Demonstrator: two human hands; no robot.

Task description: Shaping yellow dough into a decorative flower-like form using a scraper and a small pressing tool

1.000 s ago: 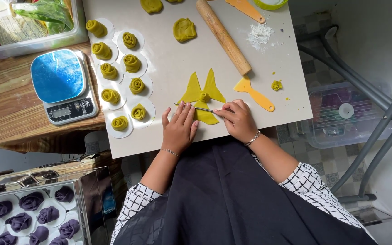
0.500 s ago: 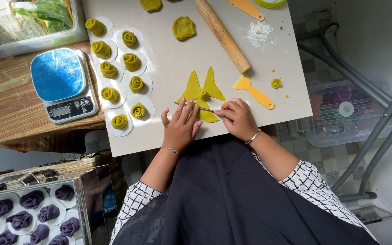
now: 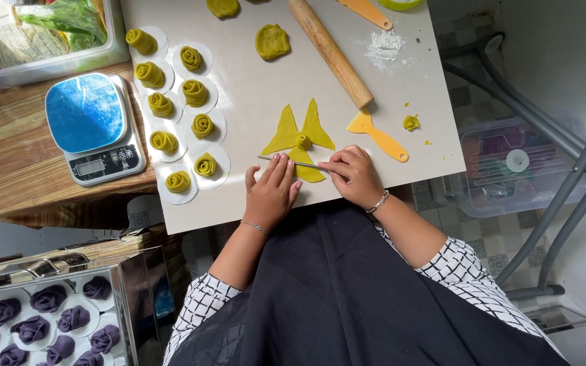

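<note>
A flat piece of green-yellow dough cut into pointed petals lies near the front edge of the pale work board, with a small dough ball at its centre. My right hand grips a thin metal stick laid across the lowest petal. My left hand rests flat on the board just left of that petal, fingers spread, fingertips touching the stick. Both wrists wear thin bracelets.
Rolled green dough roses sit on round white papers at the board's left. A wooden rolling pin, an orange scraper, dough lumps and flour lie further back. A blue-topped scale stands left; purple roses fill a metal tray lower left.
My left hand has slid slightly right, closer to the lower petal and the stick. My right hand stays on the stick.
</note>
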